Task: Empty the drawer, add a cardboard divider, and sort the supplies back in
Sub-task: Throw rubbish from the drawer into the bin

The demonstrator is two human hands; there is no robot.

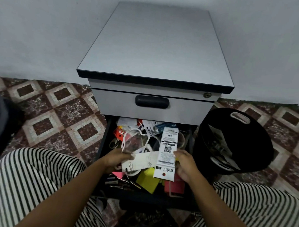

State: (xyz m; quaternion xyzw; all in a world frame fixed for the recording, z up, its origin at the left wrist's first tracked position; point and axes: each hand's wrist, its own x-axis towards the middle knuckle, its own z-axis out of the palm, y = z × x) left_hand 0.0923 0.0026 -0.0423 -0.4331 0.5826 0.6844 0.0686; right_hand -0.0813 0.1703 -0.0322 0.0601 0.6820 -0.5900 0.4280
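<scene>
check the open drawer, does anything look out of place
Yes: the drawer is a jumble of packets, cords, pens and sticky notes, all unsorted. Left hand grips a card, right hand a box.

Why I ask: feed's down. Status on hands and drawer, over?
Left hand grips white SET packet. Right hand holds long white QR pack. Drawer open, cluttered, no divider seen. Black bin beside it.

The head-worn wide-angle camera looks forward and steeply down. It sits close above the open drawer [144,198], facing the cabinet [159,44] and wall [44,15].
</scene>
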